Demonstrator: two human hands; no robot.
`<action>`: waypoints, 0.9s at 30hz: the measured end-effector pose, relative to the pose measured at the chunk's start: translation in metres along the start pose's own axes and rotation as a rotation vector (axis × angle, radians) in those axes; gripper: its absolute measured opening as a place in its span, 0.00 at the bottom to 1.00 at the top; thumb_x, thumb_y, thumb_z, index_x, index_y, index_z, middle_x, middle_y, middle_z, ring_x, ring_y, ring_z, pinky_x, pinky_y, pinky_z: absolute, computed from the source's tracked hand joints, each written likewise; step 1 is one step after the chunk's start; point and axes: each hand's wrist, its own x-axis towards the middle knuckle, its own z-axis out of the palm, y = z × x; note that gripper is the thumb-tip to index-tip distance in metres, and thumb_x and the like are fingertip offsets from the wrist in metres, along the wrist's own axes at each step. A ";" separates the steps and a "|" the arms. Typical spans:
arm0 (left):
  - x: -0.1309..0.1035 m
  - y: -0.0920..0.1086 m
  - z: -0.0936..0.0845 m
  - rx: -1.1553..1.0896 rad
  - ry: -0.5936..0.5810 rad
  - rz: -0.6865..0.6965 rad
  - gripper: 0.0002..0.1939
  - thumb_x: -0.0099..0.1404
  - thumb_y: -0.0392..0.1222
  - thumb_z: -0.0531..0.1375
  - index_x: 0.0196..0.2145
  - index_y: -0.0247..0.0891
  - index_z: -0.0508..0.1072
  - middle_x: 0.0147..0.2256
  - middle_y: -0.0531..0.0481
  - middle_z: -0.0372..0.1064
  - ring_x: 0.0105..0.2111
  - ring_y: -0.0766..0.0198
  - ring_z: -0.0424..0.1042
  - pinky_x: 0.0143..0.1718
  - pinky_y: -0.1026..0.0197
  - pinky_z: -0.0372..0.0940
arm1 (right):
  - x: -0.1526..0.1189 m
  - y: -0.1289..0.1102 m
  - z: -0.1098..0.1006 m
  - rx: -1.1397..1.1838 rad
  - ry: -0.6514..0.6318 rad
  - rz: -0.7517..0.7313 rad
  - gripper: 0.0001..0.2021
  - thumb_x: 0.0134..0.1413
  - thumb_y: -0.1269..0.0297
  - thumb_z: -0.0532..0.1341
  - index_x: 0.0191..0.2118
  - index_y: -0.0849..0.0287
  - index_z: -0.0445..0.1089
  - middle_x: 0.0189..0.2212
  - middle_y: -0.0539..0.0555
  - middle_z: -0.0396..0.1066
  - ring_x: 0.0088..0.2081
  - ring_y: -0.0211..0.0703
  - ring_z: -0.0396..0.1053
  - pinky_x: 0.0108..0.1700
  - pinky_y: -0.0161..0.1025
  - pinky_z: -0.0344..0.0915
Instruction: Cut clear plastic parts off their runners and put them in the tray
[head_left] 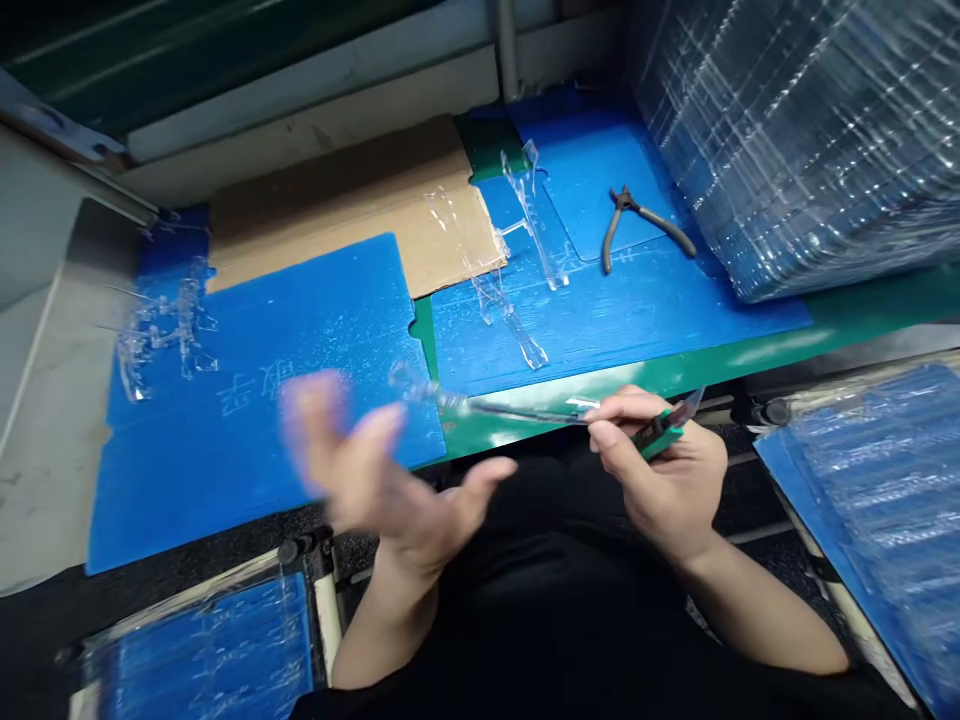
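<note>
In the head view, a person in black sits or stands at a green table, both bare hands in the lower middle of the frame. The left hand, left of centre, is blurred; its fingers are spread wide, and nothing shows in its grasp. The right hand, right of centre, pinches one end of a slim, clear plastic piece between thumb and forefinger. That piece points leftward over the table's near edge, its far end above the left hand's thumb. The right hand also holds a small green-handled knife, its blade pointing to the upper right.

Dark-handled pliers lie with handles apart on a blue sheet right of the upper middle. Clear plastic parts lie at upper centre, and a cluster of similar pieces sits at the left on another blue sheet, which bears pale handwriting. Brown cardboard lies behind it. Wrapped, see-through trays fill the upper right; more clear trays occupy the lower right.
</note>
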 end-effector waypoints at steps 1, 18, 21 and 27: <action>0.003 0.002 -0.004 0.064 -0.095 0.104 0.26 0.78 0.57 0.61 0.66 0.45 0.65 0.63 0.39 0.72 0.66 0.44 0.71 0.74 0.31 0.54 | 0.005 -0.005 -0.001 -0.050 -0.092 -0.074 0.06 0.68 0.74 0.68 0.44 0.55 0.79 0.33 0.49 0.76 0.33 0.37 0.72 0.37 0.37 0.69; 0.002 -0.010 -0.014 0.140 0.167 0.327 0.12 0.81 0.46 0.60 0.39 0.39 0.76 0.29 0.53 0.75 0.28 0.65 0.72 0.43 0.52 0.58 | 0.007 -0.047 -0.021 -0.632 -0.531 -0.174 0.09 0.79 0.68 0.56 0.58 0.57 0.68 0.44 0.54 0.79 0.41 0.43 0.80 0.42 0.39 0.70; 0.002 -0.012 -0.016 0.155 0.185 0.360 0.13 0.81 0.47 0.61 0.38 0.39 0.76 0.29 0.53 0.75 0.27 0.66 0.72 0.42 0.51 0.57 | 0.003 -0.051 -0.023 -0.649 -0.546 -0.218 0.10 0.79 0.69 0.56 0.59 0.57 0.68 0.45 0.54 0.79 0.42 0.43 0.81 0.44 0.38 0.71; 0.004 -0.012 -0.018 0.156 0.152 0.378 0.12 0.80 0.46 0.62 0.38 0.39 0.76 0.28 0.53 0.75 0.27 0.66 0.71 0.42 0.51 0.57 | 0.001 -0.056 -0.024 -0.657 -0.546 -0.216 0.09 0.80 0.68 0.56 0.58 0.57 0.68 0.45 0.53 0.80 0.41 0.42 0.81 0.42 0.39 0.70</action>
